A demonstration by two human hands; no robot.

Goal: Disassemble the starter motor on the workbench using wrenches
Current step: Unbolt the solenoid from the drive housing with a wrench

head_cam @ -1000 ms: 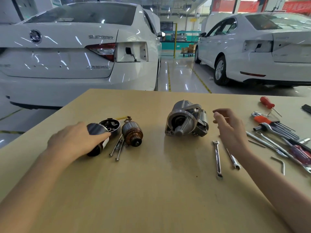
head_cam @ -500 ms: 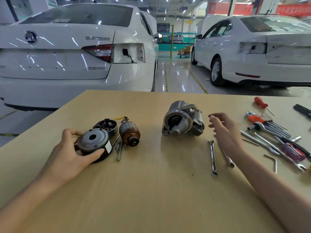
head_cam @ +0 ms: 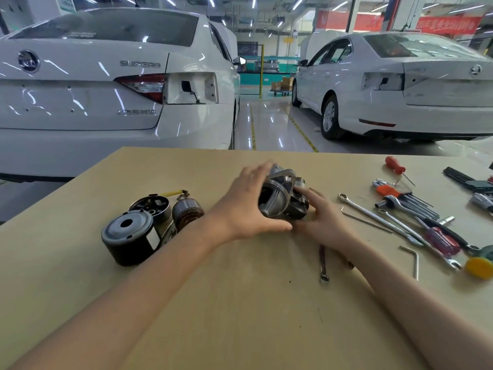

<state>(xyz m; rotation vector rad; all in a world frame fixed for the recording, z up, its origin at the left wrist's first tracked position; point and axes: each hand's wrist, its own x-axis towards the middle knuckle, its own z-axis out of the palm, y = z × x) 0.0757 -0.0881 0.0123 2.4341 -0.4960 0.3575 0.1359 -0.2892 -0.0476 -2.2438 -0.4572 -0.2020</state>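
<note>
The silver starter motor housing (head_cam: 281, 198) lies mid-bench, tilted, with its mounting flange up. My left hand (head_cam: 245, 204) grips its left side, thumb underneath and fingers over the top. From the right, my right hand (head_cam: 320, 220) touches the housing's dark rear end with its fingers laid along it. To the left stand the removed parts: a black cylindrical motor case (head_cam: 128, 241), a brush holder cap (head_cam: 150, 206) and the copper-wound armature (head_cam: 188, 213). A small wrench (head_cam: 323, 265) lies on the bench under my right wrist.
Wrenches (head_cam: 378, 217), hex keys (head_cam: 408, 198), red-handled screwdrivers (head_cam: 394, 165) and a bent hex key (head_cam: 414, 260) are spread along the bench's right side. A yellow-capped tool (head_cam: 478, 267) sits at the right edge. Two white cars stand beyond the bench.
My left hand let go of the black motor case, crossed to the right and took hold of the starter housing. My right hand closed in on the housing, which is now tilted.
</note>
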